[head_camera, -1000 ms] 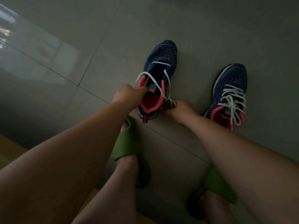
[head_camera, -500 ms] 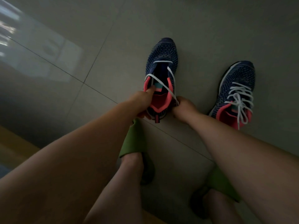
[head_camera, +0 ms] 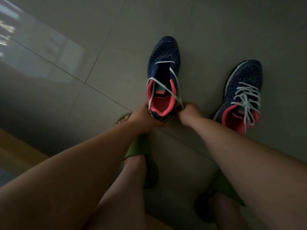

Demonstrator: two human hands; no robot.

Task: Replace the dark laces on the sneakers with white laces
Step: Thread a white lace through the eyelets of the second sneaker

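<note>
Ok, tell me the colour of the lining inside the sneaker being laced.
Coral pink lining, seen in the head view.

no readable text, brand or number; tongue label on near sneaker [head_camera: 163, 75] too small and blurred to read

The fingers of the left hand [head_camera: 142, 121] lie hidden under the near sneaker's [head_camera: 162, 80] heel, and the right hand [head_camera: 189, 112] covers the lace ends.
</note>
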